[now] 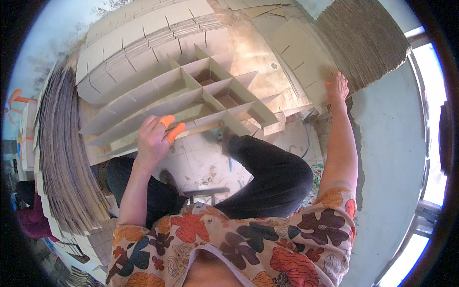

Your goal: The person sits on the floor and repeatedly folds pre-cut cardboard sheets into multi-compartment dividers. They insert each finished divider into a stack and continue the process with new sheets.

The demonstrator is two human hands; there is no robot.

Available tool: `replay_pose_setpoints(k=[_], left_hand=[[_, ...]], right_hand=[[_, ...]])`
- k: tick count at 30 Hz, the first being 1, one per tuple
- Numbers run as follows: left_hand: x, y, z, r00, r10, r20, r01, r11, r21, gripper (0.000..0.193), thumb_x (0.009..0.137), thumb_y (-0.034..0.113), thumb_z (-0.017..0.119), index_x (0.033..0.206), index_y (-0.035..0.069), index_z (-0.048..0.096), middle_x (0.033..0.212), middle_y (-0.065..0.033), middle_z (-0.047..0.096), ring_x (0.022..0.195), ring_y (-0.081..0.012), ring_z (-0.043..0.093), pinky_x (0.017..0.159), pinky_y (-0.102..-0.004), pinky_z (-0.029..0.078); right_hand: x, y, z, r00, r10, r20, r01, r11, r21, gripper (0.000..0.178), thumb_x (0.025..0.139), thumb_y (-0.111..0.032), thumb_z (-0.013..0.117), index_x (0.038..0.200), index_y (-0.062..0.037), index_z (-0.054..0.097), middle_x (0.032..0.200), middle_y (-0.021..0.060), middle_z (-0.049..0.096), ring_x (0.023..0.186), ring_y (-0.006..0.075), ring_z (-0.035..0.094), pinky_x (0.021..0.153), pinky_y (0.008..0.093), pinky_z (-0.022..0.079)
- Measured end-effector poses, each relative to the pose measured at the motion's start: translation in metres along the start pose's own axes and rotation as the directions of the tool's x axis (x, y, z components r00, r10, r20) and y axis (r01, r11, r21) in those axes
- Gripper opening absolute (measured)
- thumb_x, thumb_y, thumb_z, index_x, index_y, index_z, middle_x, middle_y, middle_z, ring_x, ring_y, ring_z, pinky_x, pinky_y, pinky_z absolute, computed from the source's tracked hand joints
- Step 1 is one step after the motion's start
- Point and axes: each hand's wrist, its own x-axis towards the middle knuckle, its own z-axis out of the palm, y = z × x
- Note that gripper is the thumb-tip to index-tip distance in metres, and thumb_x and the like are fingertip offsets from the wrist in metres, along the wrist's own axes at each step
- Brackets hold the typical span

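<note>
My left hand, with orange finger covers on thumb and index finger, pinches the near edge of a partly assembled cardboard partition grid. The grid's long strips run left to right, and shorter cross strips interlock with them toward its right side. My right arm reaches out to the far right, where my right hand is closed at the edge of a pile of slotted cardboard strips. An orange cover shows on that hand too. How many strips it grips is hidden.
A big stack of slotted cardboard sheets stands behind the grid on a wooden board. Dark-edged cardboard piles rise at the left and the far right. My knees are below the board. An orange fan is at the far left.
</note>
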Motion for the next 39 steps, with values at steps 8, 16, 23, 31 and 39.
replay_pose_setpoints(k=[8, 16, 23, 31, 39], left_hand=[[-0.005, -0.001, -0.004, 0.999, -0.014, -0.041, 0.012, 0.999, -0.035, 0.030, 0.062, 0.014, 0.081, 0.083, 0.001, 0.062, 0.070, -0.0093, 0.060, 0.062, -0.0244, 0.055, 0.053, -0.0333, 0.045], [-0.017, 0.001, -0.017, 0.998, -0.064, -0.022, 0.064, 0.998, -0.004, 0.033, 0.064, 0.017, 0.081, 0.088, 0.001, 0.063, 0.075, -0.0107, 0.062, 0.065, -0.0253, 0.057, 0.057, -0.0333, 0.045], [-0.019, 0.000, -0.006, 0.998, -0.064, -0.023, 0.063, 0.997, -0.038, 0.036, 0.066, 0.023, 0.079, 0.089, 0.000, 0.064, 0.079, -0.0123, 0.062, 0.069, -0.0275, 0.058, 0.060, -0.0357, 0.046], [-0.028, -0.005, -0.011, 0.992, -0.127, 0.011, 0.127, 0.992, -0.017, 0.037, 0.070, 0.030, 0.076, 0.089, 0.001, 0.063, 0.084, -0.0125, 0.063, 0.074, -0.0296, 0.058, 0.065, -0.0378, 0.047], [-0.027, -0.006, -0.003, 0.997, -0.069, 0.018, 0.069, 0.998, -0.001, 0.024, 0.073, 0.022, 0.071, 0.085, 0.003, 0.061, 0.077, -0.0093, 0.063, 0.074, -0.0259, 0.058, 0.065, -0.0384, 0.046]], right_hand=[[-0.016, -0.010, -0.050, 0.985, -0.041, -0.169, 0.071, 0.982, 0.177, 0.026, 0.080, -0.023, 0.063, 0.094, -0.0031, 0.055, 0.095, 0.0194, 0.060, 0.094, 0.0349, 0.058, 0.078, 0.0448, 0.045], [-0.047, -0.073, -0.149, 0.989, 0.011, -0.146, 0.106, 0.636, 0.764, 0.025, 0.086, -0.023, 0.064, 0.094, 0.0003, 0.063, 0.078, 0.0101, 0.064, 0.066, 0.0200, 0.055, 0.063, 0.0318, 0.046], [-0.122, -0.138, -0.146, 0.981, -0.181, 0.075, -0.019, 0.292, 0.956, 0.025, 0.089, -0.017, 0.059, 0.104, 0.0033, 0.062, 0.086, 0.0046, 0.062, 0.076, 0.0094, 0.051, 0.069, 0.0264, 0.045], [-0.137, -0.131, -0.141, 0.981, -0.186, 0.056, -0.033, 0.122, 0.992, 0.020, 0.089, -0.009, 0.057, 0.104, 0.0034, 0.062, 0.086, 0.0056, 0.065, 0.078, 0.0065, 0.050, 0.068, 0.0237, 0.043], [-0.166, -0.178, -0.185, 0.753, -0.396, -0.525, 0.640, 0.259, 0.723, 0.035, 0.084, -0.006, 0.064, 0.118, -0.0032, 0.058, 0.088, 0.0068, 0.069, 0.064, 0.0102, 0.060, 0.059, 0.0264, 0.050]])
